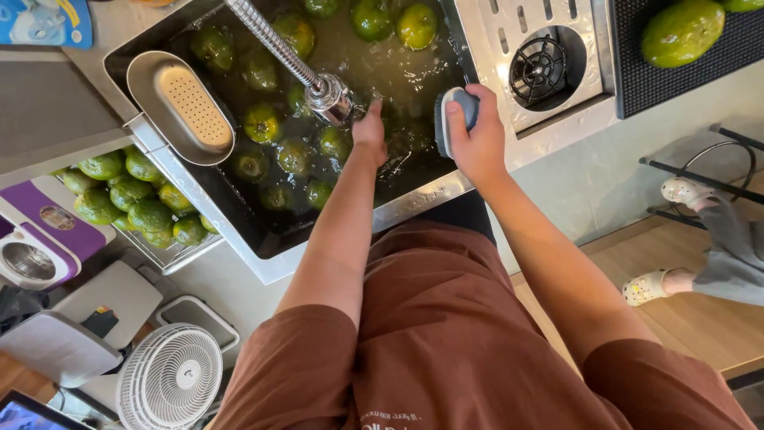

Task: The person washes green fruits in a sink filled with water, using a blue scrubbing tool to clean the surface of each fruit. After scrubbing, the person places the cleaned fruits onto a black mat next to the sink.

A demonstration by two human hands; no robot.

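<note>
- The person's left hand [371,127] reaches down into the sink [239,215], right below the metal faucet head [330,97]. Its fingers are in the murky water, so you can't really tell whether it's grasping a fruit or just loose.
- The right hand [477,139] is clenched around a scrub brush [455,119] with a blue-grey top, held over the sink's near right edge.
- The sink is full of cloudy water with lots of green citrus fruits [263,123] floating around, most of them left of and behind the hands.
- A perforated metal strainer tray [181,105] sits across the sink's left rim.
- Left of the sink, a wire basket [171,253] holds a pile of more green fruits [131,199].
- One big green fruit [683,32] lies on a black mat [744,48] at the upper right.
- A white fan [169,378] stands on the floor, lower left.
- Someone else's feet in white clogs [646,287] show at the right edge.
</note>
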